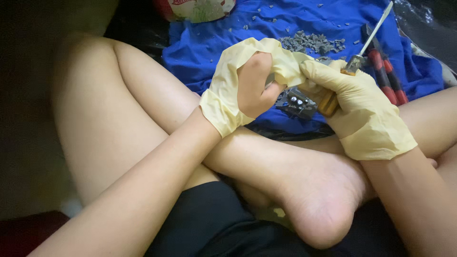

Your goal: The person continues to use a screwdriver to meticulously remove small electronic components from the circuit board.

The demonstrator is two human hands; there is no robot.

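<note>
A blue cloth (209,43) lies spread beyond the crossed bare legs, strewn with a heap of grey chips (312,43), with pliers with red handles (388,76) lying at its right side and a red and white packet (195,7) at its top edge. Both hands wear torn yellowish gloves. The left hand (250,83) has its grip closed around a small dark metal part with silver screw heads (296,102), held above the ankle. The right hand (354,102) grips a screwdriver (354,62) by its amber handle; its long axis runs slantwise, the shaft pointing up and right, away from the part. The left glove hides part of the metal piece.
</note>
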